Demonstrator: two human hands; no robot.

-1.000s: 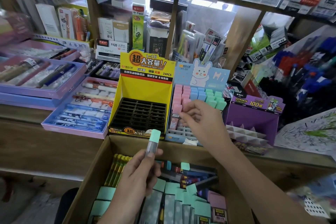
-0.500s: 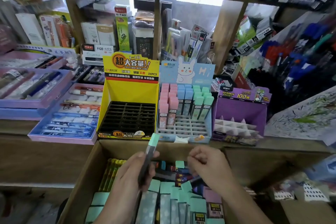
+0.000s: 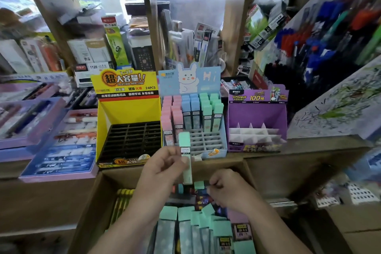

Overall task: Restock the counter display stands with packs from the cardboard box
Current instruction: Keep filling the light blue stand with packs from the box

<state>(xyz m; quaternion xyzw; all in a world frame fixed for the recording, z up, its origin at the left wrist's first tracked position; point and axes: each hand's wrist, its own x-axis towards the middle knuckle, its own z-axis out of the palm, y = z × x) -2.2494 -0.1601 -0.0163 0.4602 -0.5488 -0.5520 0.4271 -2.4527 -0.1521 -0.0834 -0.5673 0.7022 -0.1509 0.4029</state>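
Observation:
My left hand (image 3: 165,166) pinches a slim pack with a mint-green cap (image 3: 185,150), held upright just in front of the blue rabbit display stand (image 3: 214,77). That stand holds pink, blue and green packs in its back rows; its front slots are bare. My right hand (image 3: 228,190) is down in the cardboard box (image 3: 99,202), fingers curled round small packs among several green-capped ones (image 3: 171,213). A yellow stand (image 3: 127,109) with a black grid sits to the left, a purple stand (image 3: 256,113) with white dividers to the right.
Purple and blue trays of pens (image 3: 59,150) lie on the counter at the left. Racks of pens (image 3: 321,43) fill the right side. Shelves of boxed stationery (image 3: 115,43) rise behind the stands. A wooden counter edge (image 3: 309,146) runs behind the box.
My left hand has lifted the green-capped pack up and right, toward the blue stand. My right hand came back from the stand into the box and stays there.

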